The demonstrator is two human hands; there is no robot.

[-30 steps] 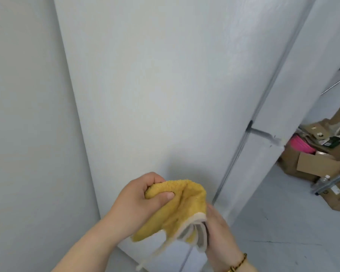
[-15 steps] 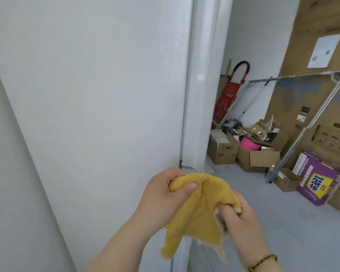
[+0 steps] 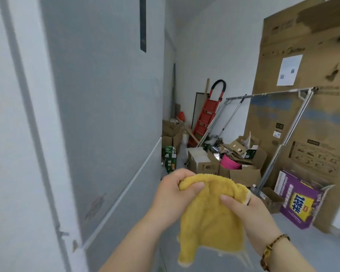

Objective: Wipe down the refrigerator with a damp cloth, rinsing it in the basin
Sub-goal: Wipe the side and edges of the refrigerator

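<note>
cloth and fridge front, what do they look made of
Cloth: a soft yellow pile fabric, likely terry or microfibre, judging by its fuzzy nap and limp drape. Fridge front: smooth grey-white panel with a dull sheen, probably painted metal, though plastic cannot be excluded.

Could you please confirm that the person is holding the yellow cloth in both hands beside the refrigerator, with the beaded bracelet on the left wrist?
Not quite: the beaded bracelet is on the right wrist, not the left, as the head view shows. The rest stands: the left hand and the right hand both hold the yellow cloth beside the refrigerator.
</note>
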